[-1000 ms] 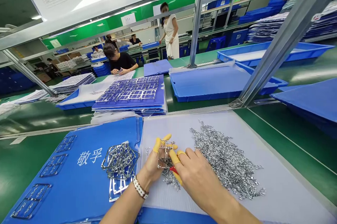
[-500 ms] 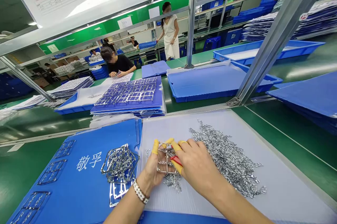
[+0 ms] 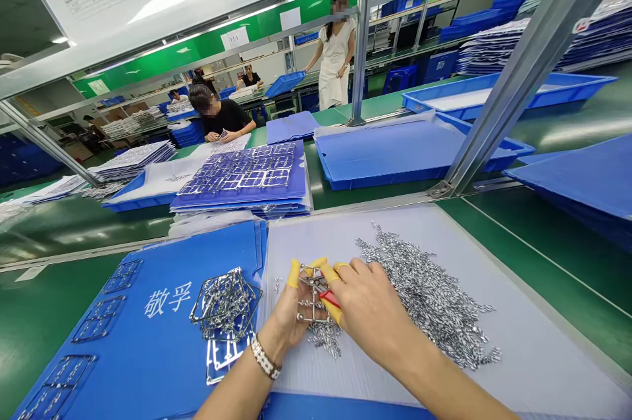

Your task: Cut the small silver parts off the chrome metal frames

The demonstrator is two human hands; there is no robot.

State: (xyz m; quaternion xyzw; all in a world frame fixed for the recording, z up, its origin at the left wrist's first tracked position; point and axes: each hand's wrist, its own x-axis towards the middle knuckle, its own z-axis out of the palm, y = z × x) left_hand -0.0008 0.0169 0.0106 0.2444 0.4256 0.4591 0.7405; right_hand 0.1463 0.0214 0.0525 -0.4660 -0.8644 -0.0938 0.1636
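My left hand (image 3: 289, 308) holds up a small wire-like metal frame (image 3: 311, 298) between its thumb and fingers, which wear yellow finger cots. My right hand (image 3: 370, 311) grips small red-handled cutters (image 3: 330, 299), with their tips at the frame and partly hidden by my fingers. Below my hands, a scattered pile of small silvery metal pieces (image 3: 429, 298) lies on a pale corrugated plastic sheet (image 3: 316, 236). A tangled heap of metal frames (image 3: 226, 303) rests on a blue folder (image 3: 108, 334) left of my left wrist, which wears a beaded bracelet (image 3: 265, 358).
Blue plastic trays (image 3: 419, 157) and stacked sheets of metal frames (image 3: 241, 180) stand beyond my bench, behind aluminium uprights (image 3: 513, 78). A seated co-worker (image 3: 222, 117) works at the far bench, and a standing person (image 3: 336, 51) is further back.
The cutters have risen from below the frame to its middle. The standing person has moved right, and a blue tray at the back now tilts up.
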